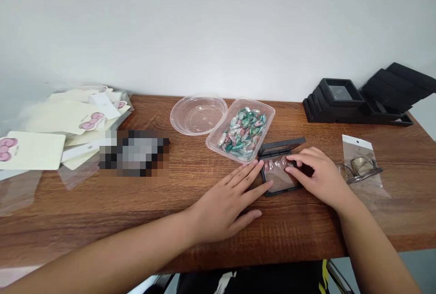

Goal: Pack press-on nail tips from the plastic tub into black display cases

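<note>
A small black display case [284, 190] with a clear film stands in front of me, its hinged lid [288, 145] raised. Several glossy pinkish false nails [271, 166] lie in a row along the film's far side. My left hand [226, 203] is spread flat, with its fingertips at the case's left edge. Over the right side of the case, the thumb and index finger of my right hand [316, 173] pinch at the nail at the row's right end. Behind the case, a clear plastic tub [213, 142] holds many green, pink and clear false nails [243, 132].
A round clear lid [184, 117] lies left of the tub. Cream cards [37, 148] and clear bags pile up at far left, near a pixelated dark object [136, 153]. Black cases [337, 103] are stacked at back right. Eyeglasses [363, 169] rest on a clear bag [356, 146].
</note>
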{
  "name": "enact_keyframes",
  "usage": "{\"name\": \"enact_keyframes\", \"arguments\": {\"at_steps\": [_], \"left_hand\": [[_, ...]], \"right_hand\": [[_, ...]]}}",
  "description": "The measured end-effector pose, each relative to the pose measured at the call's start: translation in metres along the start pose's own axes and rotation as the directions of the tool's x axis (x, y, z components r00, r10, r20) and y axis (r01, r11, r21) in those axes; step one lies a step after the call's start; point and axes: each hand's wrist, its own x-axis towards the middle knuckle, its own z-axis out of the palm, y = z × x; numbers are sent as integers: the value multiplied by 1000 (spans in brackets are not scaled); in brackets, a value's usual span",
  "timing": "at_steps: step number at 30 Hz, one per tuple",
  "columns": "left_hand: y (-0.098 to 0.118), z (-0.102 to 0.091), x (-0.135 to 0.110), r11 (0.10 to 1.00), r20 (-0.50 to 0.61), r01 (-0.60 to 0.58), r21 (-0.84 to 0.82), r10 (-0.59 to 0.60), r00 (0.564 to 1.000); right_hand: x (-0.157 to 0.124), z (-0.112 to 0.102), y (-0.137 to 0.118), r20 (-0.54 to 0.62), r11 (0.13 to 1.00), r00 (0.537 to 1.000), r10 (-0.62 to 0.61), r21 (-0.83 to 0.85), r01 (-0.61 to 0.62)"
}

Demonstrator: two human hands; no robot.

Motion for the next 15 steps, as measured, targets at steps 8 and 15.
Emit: {"name": "enact_keyframes", "arguments": {"at_steps": [8,15], "left_hand": [[0,1,-1,1000,4,14,-10,-14,1000],[0,1,0,1000,0,11,5,-11,1000]], "right_hand": [[3,5,-6,-23,1000,1000,-4,-15,4],[3,6,-8,-15,999,1000,-28,19,28]]}}
